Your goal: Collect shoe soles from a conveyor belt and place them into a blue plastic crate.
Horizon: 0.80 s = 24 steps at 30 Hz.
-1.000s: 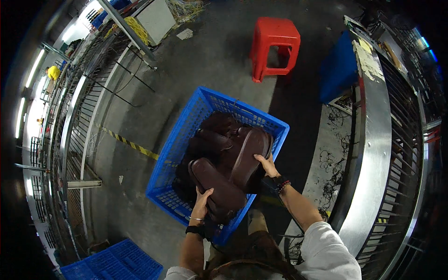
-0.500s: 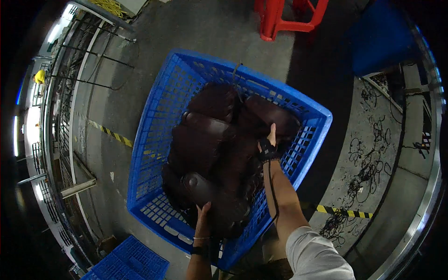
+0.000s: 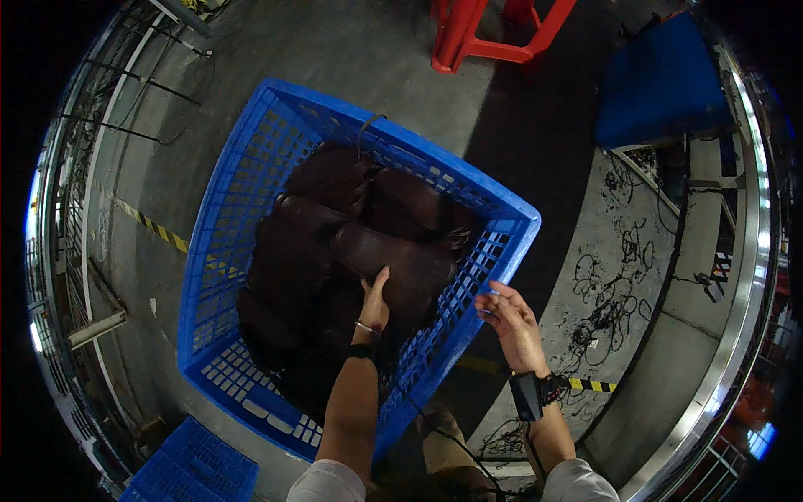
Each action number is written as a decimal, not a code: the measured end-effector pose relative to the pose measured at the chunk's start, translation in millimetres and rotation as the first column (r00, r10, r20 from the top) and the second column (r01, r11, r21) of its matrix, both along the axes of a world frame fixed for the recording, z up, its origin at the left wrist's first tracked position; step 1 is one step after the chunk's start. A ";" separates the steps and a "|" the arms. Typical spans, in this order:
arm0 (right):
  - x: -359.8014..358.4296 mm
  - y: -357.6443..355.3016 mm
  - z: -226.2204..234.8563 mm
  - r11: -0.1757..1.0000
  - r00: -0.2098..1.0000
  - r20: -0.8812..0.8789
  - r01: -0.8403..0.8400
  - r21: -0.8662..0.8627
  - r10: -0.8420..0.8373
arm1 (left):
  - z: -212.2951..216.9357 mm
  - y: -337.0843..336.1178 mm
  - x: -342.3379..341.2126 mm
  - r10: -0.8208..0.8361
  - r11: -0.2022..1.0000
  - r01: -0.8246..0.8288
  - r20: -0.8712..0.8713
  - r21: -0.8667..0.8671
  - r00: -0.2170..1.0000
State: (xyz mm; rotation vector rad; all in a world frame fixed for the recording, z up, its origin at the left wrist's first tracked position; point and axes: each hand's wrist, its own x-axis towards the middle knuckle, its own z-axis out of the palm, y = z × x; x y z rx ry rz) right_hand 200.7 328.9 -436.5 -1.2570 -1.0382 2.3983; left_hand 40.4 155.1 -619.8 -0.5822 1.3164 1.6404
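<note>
A large blue plastic basket point(image 3: 510, 251) holds several bundles of dark brown, smooth, rounded pieces that look like leather. My left hand point(image 3: 375, 309) reaches into it and grips the near edge of one dark brown bundle point(image 3: 400, 253). Its thumb lies on top, while the other fingers are mostly hidden. Past the basket's right rim, my right hand point(image 3: 514, 325) is raised with loosely bent fingers apart and nothing visible in them. More dark brown pieces point(image 3: 288, 251) fill the basket's left part; the lower ones are too dark to tell apart.
A red plastic stool point(image 3: 493, 46) stands beyond the basket, and a blue bin point(image 3: 661, 84) at the far right. Loose black cords point(image 3: 619, 276) litter the floor on the right. Lower left lies a blue crate point(image 3: 196, 460). A metal frame point(image 3: 104, 326) runs along the left.
My right hand has left the basket and moved to the outside of its right rim. My left hand has moved up and inward, onto a bundle near the middle. The view has shifted.
</note>
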 end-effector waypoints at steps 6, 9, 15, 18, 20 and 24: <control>100.6 -26.8 -21.8 0.994 0.965 0.254 0.083 -0.065 -0.064 | 20.3 25.6 32.4 -0.371 0.850 0.416 0.192 -0.325 0.909; 103.4 -58.6 -2.2 0.989 0.960 0.281 0.034 -0.142 0.007 | 25.8 -41.7 39.6 -0.548 0.775 0.479 -0.061 -0.413 0.834; 107.4 -109.7 63.2 0.991 0.970 0.205 -0.114 -0.073 0.127 | 133.8 -192.0 36.1 -0.484 0.824 0.330 -0.269 -0.460 0.833; 137.0 -136.2 85.4 0.995 0.982 0.164 -0.097 0.011 0.094 | 197.3 -287.3 35.0 -0.724 0.552 0.386 -0.196 -0.739 0.661; 169.2 -156.1 93.7 0.996 0.971 0.240 -0.026 0.090 0.004 | 220.0 -347.7 48.1 -0.602 0.709 0.360 -0.254 -0.606 0.757; 164.5 -221.0 141.1 0.964 0.976 -0.018 -0.214 0.157 0.219 | 230.9 -545.5 83.8 -0.639 0.679 0.462 -0.150 -0.571 0.754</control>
